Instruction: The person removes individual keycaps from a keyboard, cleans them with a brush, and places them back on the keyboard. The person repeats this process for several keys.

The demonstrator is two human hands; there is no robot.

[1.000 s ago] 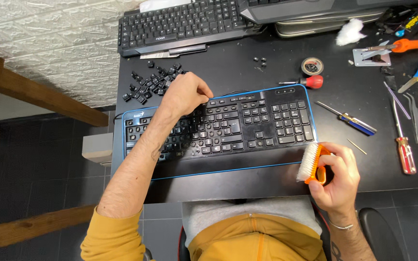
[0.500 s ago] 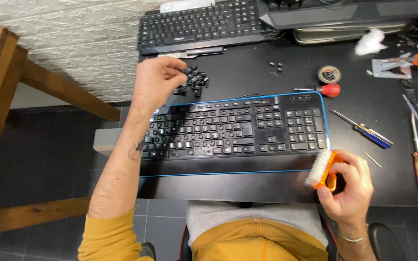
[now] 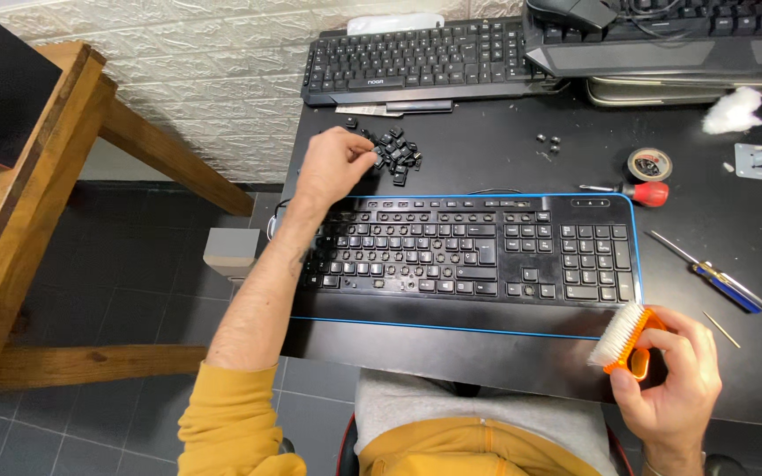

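A wooden bench stands on the floor, left of the black tabletop.

The left hand rests near the tabletop's left edge. Its fingers are curled and pinched at the edge of a pile of loose black keycaps. Whether a cap is gripped between the fingertips cannot be told.

The keyboard, black with a blue rim, lies along the front edge of the tabletop, just in front of the pile. Several sockets in its left and lower rows stand bare, with the caps removed. Most caps in the main block, and all in the number pad, are in place. Judged from this, cap removal is partly done; the bulk of the caps remain seated.

A second black keyboard lies along the back edge. Three small loose caps lie apart from the pile, right of it. A tape roll and a red-handled screwdriver lie just behind the blue-rimmed keyboard's right end. A blue-handled screwdriver lies right of it.

The right hand is at the front right corner, closed around an orange brush. The white bristles point toward the keyboard and do not touch it. The brush appears idle; brushing of the bare sockets looks not yet done.
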